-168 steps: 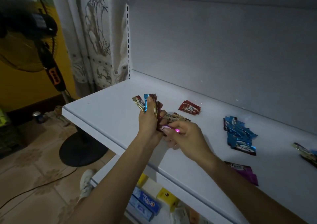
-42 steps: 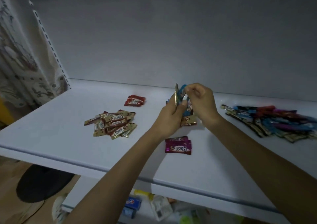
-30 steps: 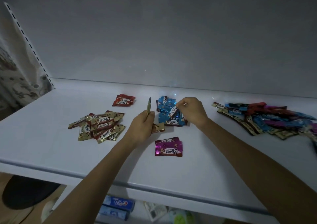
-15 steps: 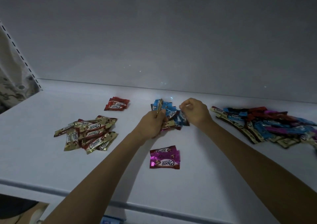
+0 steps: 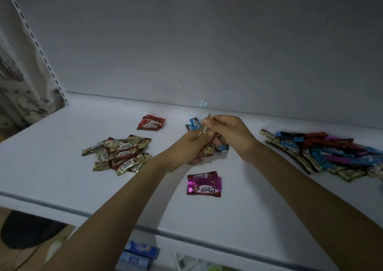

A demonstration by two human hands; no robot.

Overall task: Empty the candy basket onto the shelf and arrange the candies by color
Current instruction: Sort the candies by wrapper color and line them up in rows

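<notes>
On the white shelf (image 5: 62,179) lie sorted candy piles: gold candies (image 5: 118,154) at the left, red candies (image 5: 151,123) behind them, blue candies (image 5: 194,123) in the middle, and purple candies (image 5: 204,184) near the front. A mixed unsorted heap (image 5: 323,154) lies at the right. My left hand (image 5: 186,146) grips a few candies above the blue pile. My right hand (image 5: 230,133) pinches a gold-edged candy (image 5: 206,125) at the top of that bunch. The two hands touch. No basket is in view.
The grey back wall rises just behind the piles. A perforated upright (image 5: 39,48) and a patterned curtain (image 5: 18,88) stand at the far left. Below the shelf's front edge a lower shelf holds blue boxes (image 5: 138,254).
My right hand left the blue pile and came to the candies in my left hand, pinching one. Both hands rose a little over the blue pile. The camera view shifted slightly.
</notes>
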